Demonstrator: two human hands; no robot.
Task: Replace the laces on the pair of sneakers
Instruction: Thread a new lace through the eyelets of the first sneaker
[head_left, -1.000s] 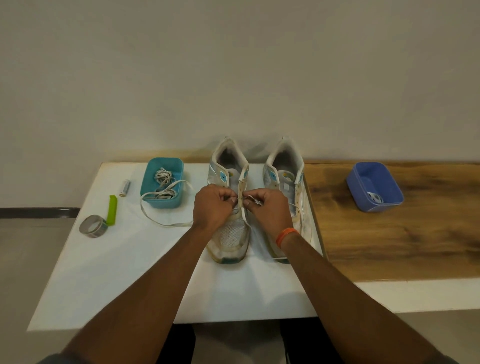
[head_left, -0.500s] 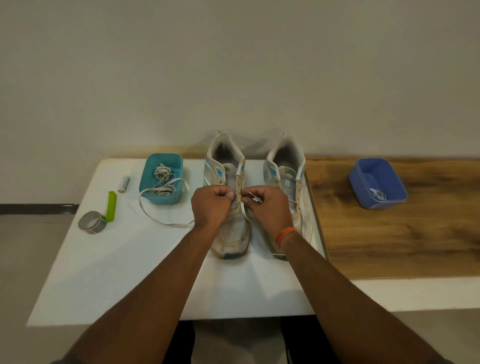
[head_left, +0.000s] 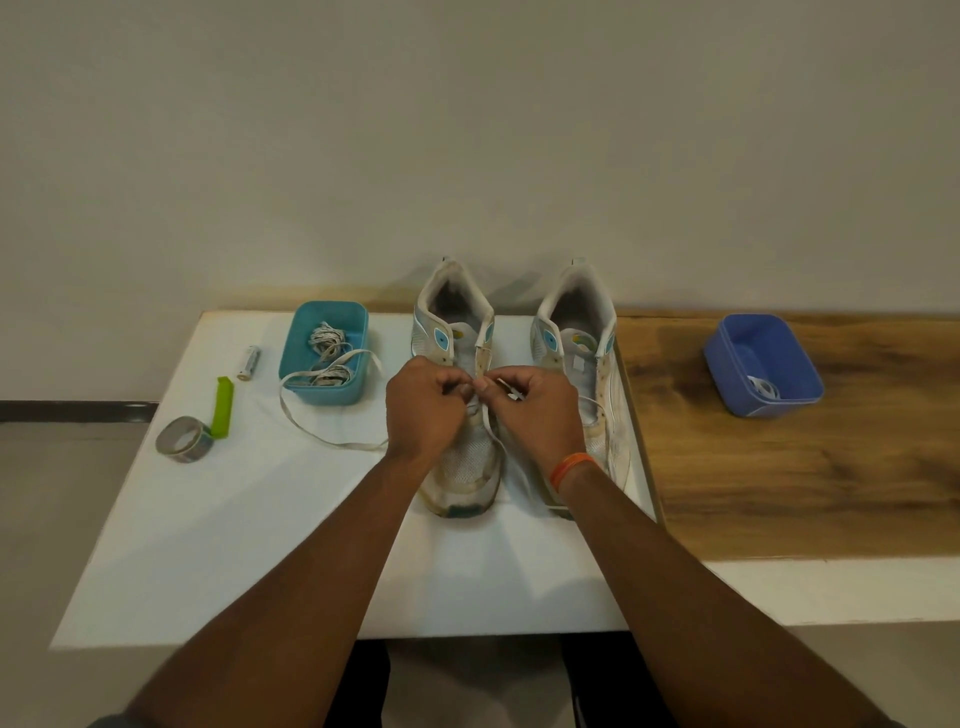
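Two worn white sneakers with blue accents stand side by side on the white board, toes toward me: the left sneaker (head_left: 460, 467) and the right sneaker (head_left: 597, 374). Both my hands work over the left sneaker's eyelets. My left hand (head_left: 423, 402) has its fingers curled and pinches at the lace by the eyelet row. My right hand (head_left: 535, 410), with an orange wristband, pinches the white lace (head_left: 493, 431), whose tip sticks out above its fingers. A loose lace end (head_left: 332, 441) trails left from under my left hand toward the teal tub.
A teal tub (head_left: 301, 332) with bundled laces sits at the back left. A battery (head_left: 248, 362), a green clip (head_left: 223, 406) and a tape roll (head_left: 183, 439) lie further left. A blue tub (head_left: 727, 353) holding a lace stands on the wooden top (head_left: 805, 457) at right.
My hands stay at the left sneaker's eyelets with only small finger movements; the view has tilted slightly.
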